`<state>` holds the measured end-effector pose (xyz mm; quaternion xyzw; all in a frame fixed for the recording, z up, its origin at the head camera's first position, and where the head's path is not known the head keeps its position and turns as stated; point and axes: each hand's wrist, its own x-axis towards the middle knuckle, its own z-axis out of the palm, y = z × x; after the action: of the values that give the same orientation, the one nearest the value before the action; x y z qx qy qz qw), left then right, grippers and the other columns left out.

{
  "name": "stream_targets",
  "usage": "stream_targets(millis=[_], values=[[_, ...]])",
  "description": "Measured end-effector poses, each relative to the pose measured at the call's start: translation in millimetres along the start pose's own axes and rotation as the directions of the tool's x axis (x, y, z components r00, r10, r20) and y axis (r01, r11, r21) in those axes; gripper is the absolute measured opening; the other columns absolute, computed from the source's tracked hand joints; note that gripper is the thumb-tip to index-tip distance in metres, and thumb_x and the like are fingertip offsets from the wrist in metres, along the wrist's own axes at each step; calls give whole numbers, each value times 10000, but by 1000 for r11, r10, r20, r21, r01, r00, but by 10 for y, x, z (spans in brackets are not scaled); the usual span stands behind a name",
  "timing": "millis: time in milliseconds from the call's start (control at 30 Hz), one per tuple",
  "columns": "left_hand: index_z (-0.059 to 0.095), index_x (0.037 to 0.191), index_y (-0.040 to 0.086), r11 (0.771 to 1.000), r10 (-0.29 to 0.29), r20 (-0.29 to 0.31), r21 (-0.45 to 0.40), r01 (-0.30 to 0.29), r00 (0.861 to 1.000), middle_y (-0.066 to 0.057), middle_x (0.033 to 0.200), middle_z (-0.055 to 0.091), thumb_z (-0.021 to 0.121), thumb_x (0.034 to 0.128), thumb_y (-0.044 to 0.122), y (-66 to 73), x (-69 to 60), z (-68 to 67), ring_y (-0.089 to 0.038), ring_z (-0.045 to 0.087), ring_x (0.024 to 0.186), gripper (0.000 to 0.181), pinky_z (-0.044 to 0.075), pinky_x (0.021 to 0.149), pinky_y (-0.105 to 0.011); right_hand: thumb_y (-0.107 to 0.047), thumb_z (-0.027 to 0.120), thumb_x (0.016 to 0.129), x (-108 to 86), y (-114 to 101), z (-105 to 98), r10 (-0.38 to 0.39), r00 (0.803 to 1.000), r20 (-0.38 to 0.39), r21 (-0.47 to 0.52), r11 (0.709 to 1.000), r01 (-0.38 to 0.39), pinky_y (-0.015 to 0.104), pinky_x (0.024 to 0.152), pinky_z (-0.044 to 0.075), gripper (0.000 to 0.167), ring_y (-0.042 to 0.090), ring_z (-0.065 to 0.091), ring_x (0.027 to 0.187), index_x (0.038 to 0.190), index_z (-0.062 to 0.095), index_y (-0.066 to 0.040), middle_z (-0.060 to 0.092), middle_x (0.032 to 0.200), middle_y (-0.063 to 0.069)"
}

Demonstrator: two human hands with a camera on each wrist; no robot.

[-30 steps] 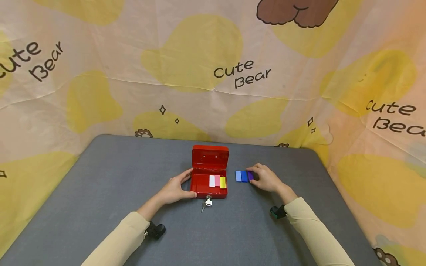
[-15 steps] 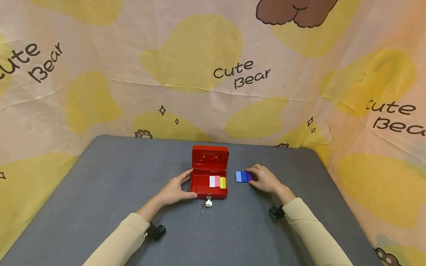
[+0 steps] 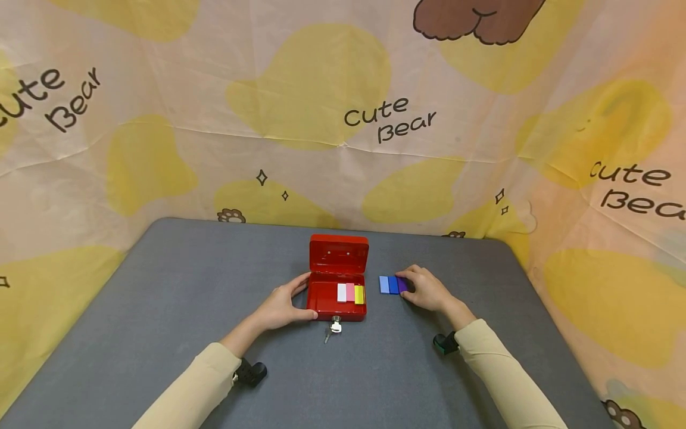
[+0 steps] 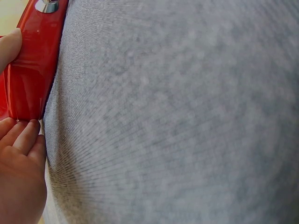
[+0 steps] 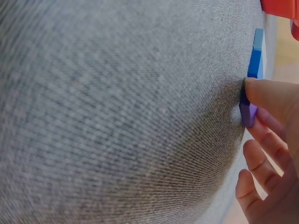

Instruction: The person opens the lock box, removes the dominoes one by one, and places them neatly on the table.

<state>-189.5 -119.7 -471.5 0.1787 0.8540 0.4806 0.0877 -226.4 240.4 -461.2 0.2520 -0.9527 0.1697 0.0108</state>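
A red metal box (image 3: 321, 297) stands with its lid (image 3: 339, 254) raised; white (image 3: 341, 292), pink (image 3: 350, 292) and yellow (image 3: 359, 294) blocks lie side by side inside, toward its right. My left hand (image 3: 278, 305) grips the box's left side, thumb at the front corner. In the left wrist view, the fingers of that hand (image 4: 21, 172) touch the side of the box (image 4: 35, 79). Right of the box, light blue (image 3: 384, 285), blue (image 3: 393, 285) and purple (image 3: 402, 285) blocks lie in a row. My right hand (image 3: 429, 290) pinches the purple block, partly covering it.
Keys (image 3: 335, 327) hang from the lock at the front of the box. Grey cloth covers the table (image 3: 343, 381), and a printed fabric backdrop (image 3: 300, 83) rises behind and beside it. Each wrist carries a small black device.
My right hand has shifted slightly left with the purple block, then stayed there. The left hand and the box have kept their places.
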Motion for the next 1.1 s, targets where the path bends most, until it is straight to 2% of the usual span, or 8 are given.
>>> stream_targets(millis=[700,1100], values=[[336,1420,90,1000,-12,-3,11,12,1000,-118,1407,431,815,676,302,-19,1,8,-241,454,1264,910,353,1029,-447,-153,706,789,-2,-25,-27,-10,1000,-1,-16,1000,10,464,870,458,435,285,552,1000,1199,601,-49,585,1106,127],[338,1416,76,1000,0,-4,14,0,1000,-126,1399,439,811,681,292,-9,-10,6,-243,463,1256,900,349,1031,-453,-143,697,802,33,-68,-182,10,1000,-19,61,998,-9,484,869,449,429,308,538,1018,1199,593,-16,585,1114,147]])
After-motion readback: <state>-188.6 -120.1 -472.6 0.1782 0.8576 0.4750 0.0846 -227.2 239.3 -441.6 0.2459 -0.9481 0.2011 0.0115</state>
